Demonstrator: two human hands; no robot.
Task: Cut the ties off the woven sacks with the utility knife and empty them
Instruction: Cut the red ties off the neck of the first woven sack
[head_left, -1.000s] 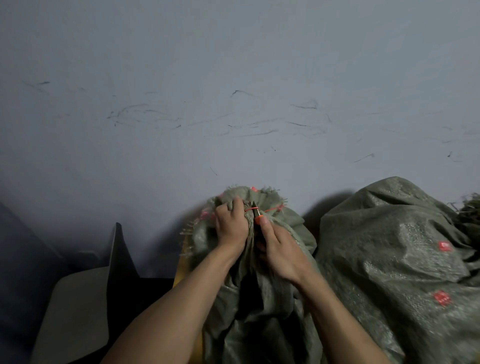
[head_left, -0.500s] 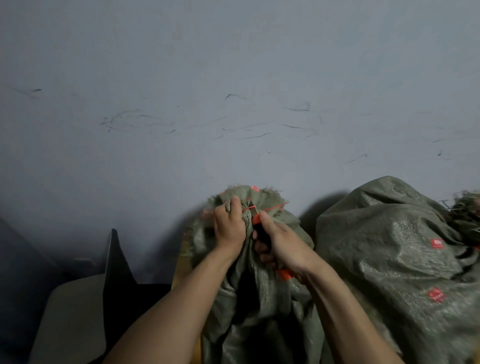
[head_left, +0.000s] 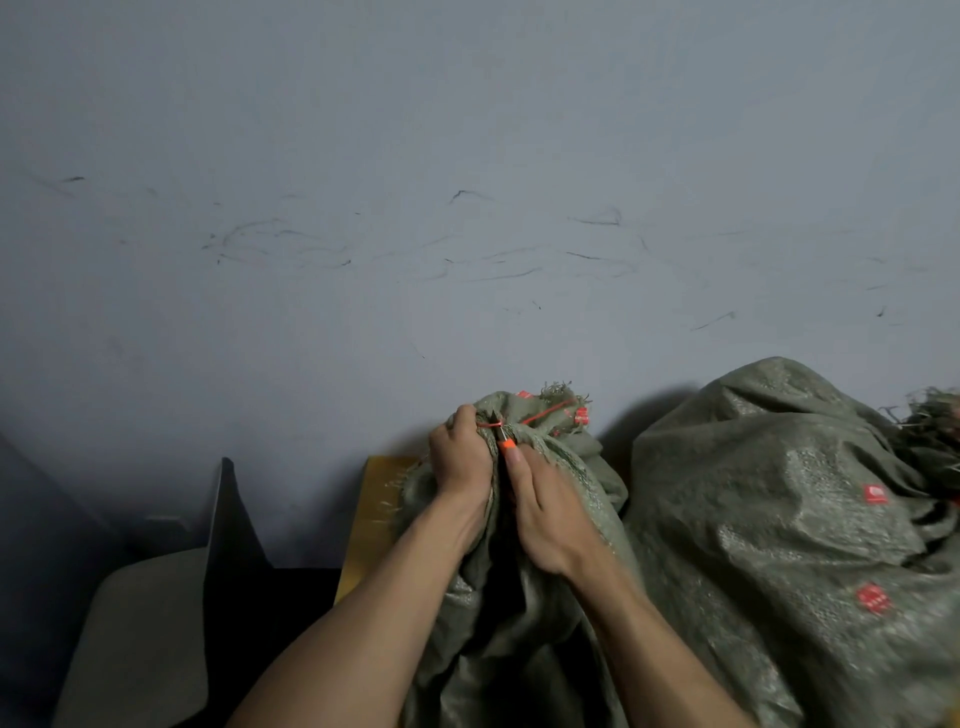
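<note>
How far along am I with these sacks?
Done: nothing visibly. In hand: left hand grips the front sack by its bunched neck; right hand sets the utility knife against its red tie, apparently uncut. Left: cut, empty it, then the full sack on the right.

The knife (head_left: 506, 442) is mostly hidden in the right hand (head_left: 550, 514), only its orange tip and a sliver of blade showing; the red tie (head_left: 545, 413) vanishes under the left hand (head_left: 462, 462). The tied sack (head_left: 566, 467) runs off the bottom edge; the other sack (head_left: 779, 519) off right and bottom, its red marks unreadably blurred.
</note>
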